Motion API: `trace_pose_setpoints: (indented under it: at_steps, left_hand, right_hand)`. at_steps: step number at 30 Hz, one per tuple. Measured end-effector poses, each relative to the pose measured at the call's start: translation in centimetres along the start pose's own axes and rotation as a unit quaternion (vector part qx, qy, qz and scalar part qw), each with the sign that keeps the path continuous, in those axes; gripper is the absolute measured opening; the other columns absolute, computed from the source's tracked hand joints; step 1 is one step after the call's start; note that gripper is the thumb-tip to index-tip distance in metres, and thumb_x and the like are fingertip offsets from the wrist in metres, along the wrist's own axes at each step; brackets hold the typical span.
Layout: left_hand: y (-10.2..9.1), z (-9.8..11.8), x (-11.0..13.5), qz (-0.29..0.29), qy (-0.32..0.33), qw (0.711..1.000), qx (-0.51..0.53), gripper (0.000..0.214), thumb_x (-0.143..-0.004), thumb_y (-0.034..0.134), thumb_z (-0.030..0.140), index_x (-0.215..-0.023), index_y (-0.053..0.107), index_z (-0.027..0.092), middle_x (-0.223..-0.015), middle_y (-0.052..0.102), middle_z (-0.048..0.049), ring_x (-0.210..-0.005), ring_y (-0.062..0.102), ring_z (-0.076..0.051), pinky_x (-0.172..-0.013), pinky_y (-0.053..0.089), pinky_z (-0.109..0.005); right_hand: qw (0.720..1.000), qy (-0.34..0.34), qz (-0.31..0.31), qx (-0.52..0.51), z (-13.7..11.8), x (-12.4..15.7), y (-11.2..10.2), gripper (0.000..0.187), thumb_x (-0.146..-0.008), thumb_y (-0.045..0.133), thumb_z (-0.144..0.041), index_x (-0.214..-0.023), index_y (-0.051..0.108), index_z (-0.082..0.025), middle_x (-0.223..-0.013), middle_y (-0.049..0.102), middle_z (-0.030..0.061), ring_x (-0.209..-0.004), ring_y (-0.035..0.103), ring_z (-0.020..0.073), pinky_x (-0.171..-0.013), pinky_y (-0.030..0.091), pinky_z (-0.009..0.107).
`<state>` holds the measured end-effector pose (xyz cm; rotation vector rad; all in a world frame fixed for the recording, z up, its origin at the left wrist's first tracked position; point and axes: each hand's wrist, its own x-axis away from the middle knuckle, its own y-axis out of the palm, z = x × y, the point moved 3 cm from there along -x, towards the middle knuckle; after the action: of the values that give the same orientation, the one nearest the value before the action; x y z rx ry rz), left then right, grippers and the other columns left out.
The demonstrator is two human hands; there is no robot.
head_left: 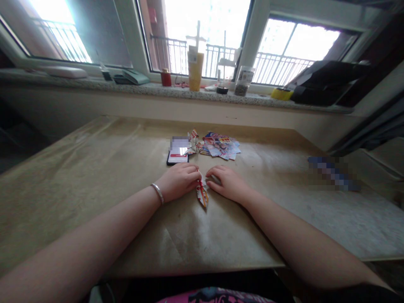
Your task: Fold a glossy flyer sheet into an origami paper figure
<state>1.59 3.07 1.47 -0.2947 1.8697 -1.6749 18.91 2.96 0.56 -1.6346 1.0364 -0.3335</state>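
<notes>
A narrow folded piece of printed paper [202, 198], white with red and yellow, lies on the table between my hands, its pointed end toward me. My left hand [180, 180], with a silver bangle at the wrist, pinches its upper left part; the fingertips partly cover it. Just right of the paper rests my right hand [227, 183], fingers bent, thumb and forefinger apart; I cannot tell whether the fingertips touch the paper. Beyond my hands sit folded paper pieces [194, 145] and a fanned pile of printed sheets [221, 146].
A phone [177, 158] with a lit screen lies beyond my left hand. The table [126, 202] has a glossy beige cover. A blurred bluish object [333, 172] is at the right. Cups, including a tall yellow one [195, 71], stand on the windowsill [145, 89].
</notes>
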Motion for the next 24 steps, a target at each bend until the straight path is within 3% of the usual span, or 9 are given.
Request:
trace_pose_setpoints:
  at_steps: [3,7,13,18,24]
  left_hand:
    - [0.21,0.03,0.00,-0.012,-0.031,0.999,-0.009,0.019,-0.089,0.048,0.027,-0.097,0.061,0.016,-0.090,0.062,-0.0070,-0.083,0.057,-0.019,-0.077,0.047,-0.033]
    - [0.36,0.20,0.10,0.006,-0.048,0.999,0.002,0.027,-0.090,0.047,0.026,-0.114,0.058,0.018,-0.110,0.059,-0.0086,-0.098,0.054,-0.021,-0.086,0.045,-0.034]
    - [0.55,0.18,0.07,-0.027,-0.068,0.997,0.012,0.024,-0.089,0.048,0.030,-0.105,0.061,0.017,-0.100,0.058,-0.0080,-0.097,0.051,-0.022,-0.086,0.044,-0.035]
    - [0.59,-0.08,0.06,-0.031,-0.096,0.993,0.066,0.021,-0.087,0.053,0.030,-0.103,0.061,0.017,-0.098,0.056,-0.0075,-0.090,0.051,-0.020,-0.079,0.044,-0.032]
    - [0.63,-0.32,0.03,-0.023,-0.086,0.992,0.088,0.018,-0.086,0.054,0.028,-0.097,0.063,0.018,-0.092,0.056,-0.0063,-0.086,0.052,-0.019,-0.075,0.044,-0.031]
  right_hand:
    - [1.000,-0.002,0.001,0.006,-0.43,0.06,0.01,0.019,-0.082,0.058,-0.033,-0.093,0.065,-0.019,-0.101,0.064,0.0083,-0.099,0.057,0.0200,-0.089,0.044,0.033]
    - [1.000,0.004,0.005,0.007,-0.83,0.15,-0.06,0.023,-0.082,0.058,-0.038,-0.093,0.066,-0.019,-0.101,0.064,0.0088,-0.098,0.057,0.0202,-0.088,0.044,0.034]
    - [1.000,0.011,0.005,0.003,-0.84,0.16,-0.13,0.024,-0.080,0.060,-0.039,-0.093,0.066,-0.020,-0.101,0.064,0.0084,-0.098,0.056,0.0204,-0.088,0.044,0.035]
    - [1.000,0.007,0.007,-0.002,-0.74,0.14,-0.09,0.025,-0.081,0.059,-0.040,-0.093,0.066,-0.019,-0.100,0.064,0.0086,-0.097,0.056,0.0201,-0.088,0.044,0.034]
    - [1.000,-0.017,0.002,-0.009,-0.74,0.17,0.05,0.025,-0.079,0.062,-0.040,-0.093,0.066,-0.020,-0.104,0.063,0.0088,-0.100,0.056,0.0213,-0.090,0.043,0.037]
